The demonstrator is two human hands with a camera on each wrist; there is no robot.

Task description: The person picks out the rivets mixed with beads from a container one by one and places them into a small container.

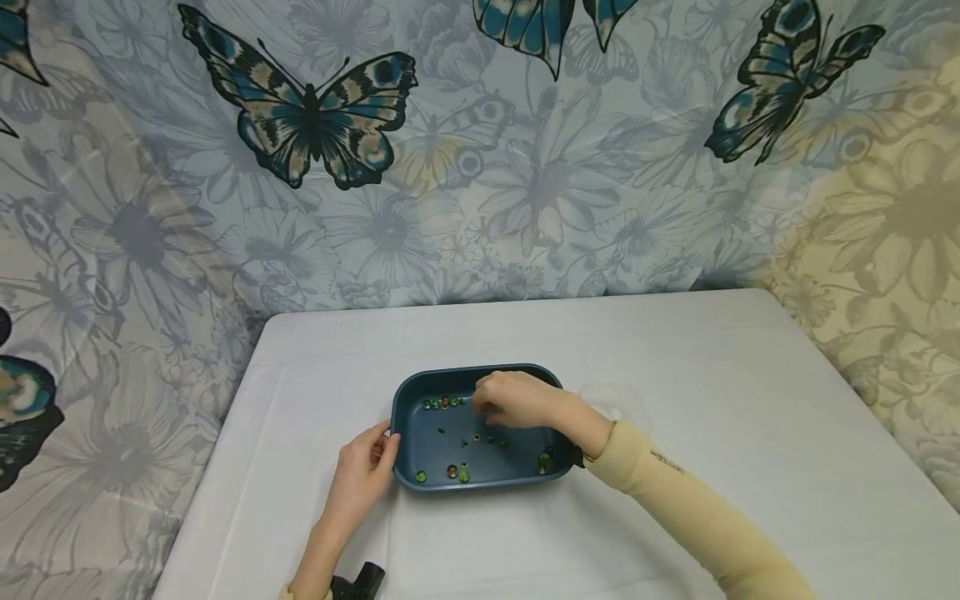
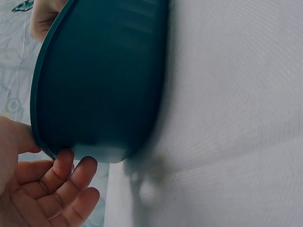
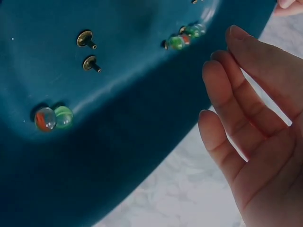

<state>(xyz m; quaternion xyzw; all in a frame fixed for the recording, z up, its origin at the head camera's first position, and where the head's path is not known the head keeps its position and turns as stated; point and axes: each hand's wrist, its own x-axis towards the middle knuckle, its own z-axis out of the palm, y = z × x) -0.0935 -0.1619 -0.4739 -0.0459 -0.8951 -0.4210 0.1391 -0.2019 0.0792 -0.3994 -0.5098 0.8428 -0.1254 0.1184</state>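
Blue tray (image 1: 427,446), edge (image 2: 34,104) pinched by left grip (image 1: 363,467); right grip (image 1: 519,400) above, hold unclear

Indoor rm, exact type unclear — home-like butterfly-&-flower print backdrop (image 1: 540,183), white cloth-covered tbl (image 1: 712,392)

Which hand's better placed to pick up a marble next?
Likely the right hand: it is over the blue tray, close to several marbles, while the left hand grips the tray's left end.
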